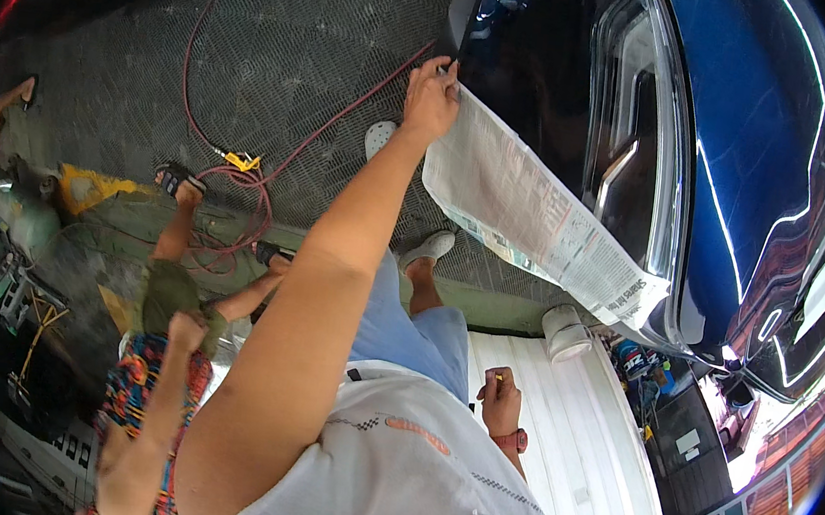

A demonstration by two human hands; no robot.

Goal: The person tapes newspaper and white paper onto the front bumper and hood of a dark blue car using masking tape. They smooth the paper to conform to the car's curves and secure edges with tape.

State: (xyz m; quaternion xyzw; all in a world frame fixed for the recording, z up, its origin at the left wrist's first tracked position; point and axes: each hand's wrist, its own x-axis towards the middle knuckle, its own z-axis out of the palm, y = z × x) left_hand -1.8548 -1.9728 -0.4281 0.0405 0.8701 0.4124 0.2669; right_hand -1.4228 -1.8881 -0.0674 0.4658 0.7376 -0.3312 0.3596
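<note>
My left arm reaches far forward, and my left hand [432, 99] is closed at the upper left corner of a newspaper sheet [529, 199], against the edge of a dark blue car [750, 112]. The sheet runs along the lower edge of the car's front, below the headlight [637, 130], and its free edge hangs down. My right hand [500, 399] is held near my waist, with a red watch [511, 440] on the wrist. Its fingers are curled around something small with a bit of yellow; what it is I cannot make out.
A red hose [268, 192] with a yellow fitting [242, 161] lies on the dark textured floor mat [294, 44]. At left another person in a patterned shirt [153, 381] stands close by. A white bucket [565, 334] stands below the car; a green compressor tank [34, 223] is far left.
</note>
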